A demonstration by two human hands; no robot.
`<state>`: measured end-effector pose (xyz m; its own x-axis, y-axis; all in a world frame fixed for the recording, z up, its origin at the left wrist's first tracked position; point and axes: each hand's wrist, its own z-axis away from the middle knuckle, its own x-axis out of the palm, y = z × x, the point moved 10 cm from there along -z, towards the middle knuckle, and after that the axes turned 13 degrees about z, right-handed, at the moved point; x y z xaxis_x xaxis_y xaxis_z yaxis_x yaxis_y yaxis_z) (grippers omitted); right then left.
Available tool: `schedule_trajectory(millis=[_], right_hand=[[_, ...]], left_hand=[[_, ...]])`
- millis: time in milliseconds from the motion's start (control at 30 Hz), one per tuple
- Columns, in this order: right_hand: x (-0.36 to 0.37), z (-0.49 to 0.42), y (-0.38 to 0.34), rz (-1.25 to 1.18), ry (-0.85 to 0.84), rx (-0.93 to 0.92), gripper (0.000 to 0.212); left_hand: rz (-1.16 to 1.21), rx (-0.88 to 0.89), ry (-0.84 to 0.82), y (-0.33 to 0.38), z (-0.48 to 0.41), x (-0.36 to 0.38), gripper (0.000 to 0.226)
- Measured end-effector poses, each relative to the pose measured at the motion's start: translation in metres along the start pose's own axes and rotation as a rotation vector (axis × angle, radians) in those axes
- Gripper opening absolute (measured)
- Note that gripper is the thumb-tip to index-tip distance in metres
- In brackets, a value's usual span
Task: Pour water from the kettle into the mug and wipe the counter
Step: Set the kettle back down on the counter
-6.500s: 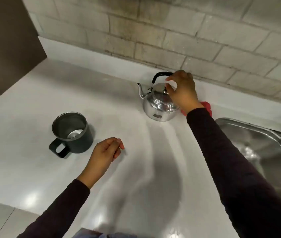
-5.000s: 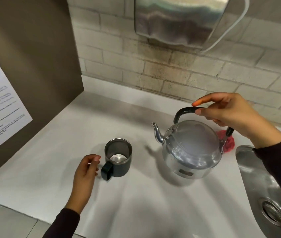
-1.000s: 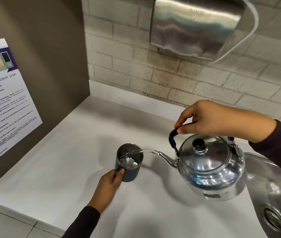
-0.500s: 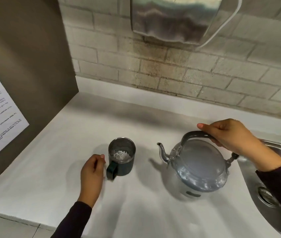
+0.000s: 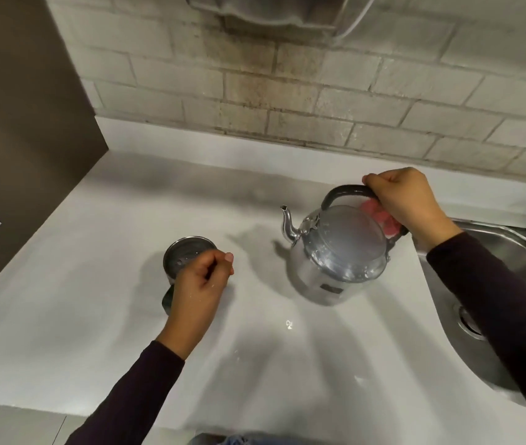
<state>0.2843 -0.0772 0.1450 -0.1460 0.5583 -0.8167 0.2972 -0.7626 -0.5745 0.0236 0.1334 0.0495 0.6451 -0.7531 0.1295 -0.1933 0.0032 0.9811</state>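
A dark mug with a steel inside stands on the white counter, left of centre, with water in it. My left hand hovers in front of it with the fingers loosely curled, hiding the mug's right side and part of its handle; I see nothing held. The shiny steel kettle stands upright on the counter to the right, spout pointing left. My right hand grips its black handle. A red cloth lies behind the kettle, partly hidden by the handle and hand.
A steel sink is set into the counter at the right edge. A brown side panel walls off the left. A brick wall with a metal hand dryer is behind. Small water drops lie on the counter.
The kettle went from pouring into the mug to standing upright on the counter further right and back. My left hand let go of the mug and now hovers over it.
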Motion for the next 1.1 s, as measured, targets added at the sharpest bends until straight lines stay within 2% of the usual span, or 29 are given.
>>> schedule_trajectory(millis=[267,833,967,1100], right_hand=[[0.021,-0.079,0.001,0.083,-0.008,-0.041,0.035],[0.076,-0.171,0.01,0.2,-0.025,-0.175,0.037],[0.057,-0.163,0.012,0.143,0.081,-0.257,0.036],[0.019,-0.116,0.039,0.081,0.275,-0.253,0.019]], left_hand=[[0.025,-0.07,-0.057,-0.03,-0.001,0.05,0.04],[-0.028,-0.173,0.003,-0.074,-0.005,0.08,0.036],[-0.044,-0.2,-0.075,-0.077,-0.014,0.099,0.035],[-0.073,-0.172,-0.178,-0.074,-0.032,0.126,0.039]])
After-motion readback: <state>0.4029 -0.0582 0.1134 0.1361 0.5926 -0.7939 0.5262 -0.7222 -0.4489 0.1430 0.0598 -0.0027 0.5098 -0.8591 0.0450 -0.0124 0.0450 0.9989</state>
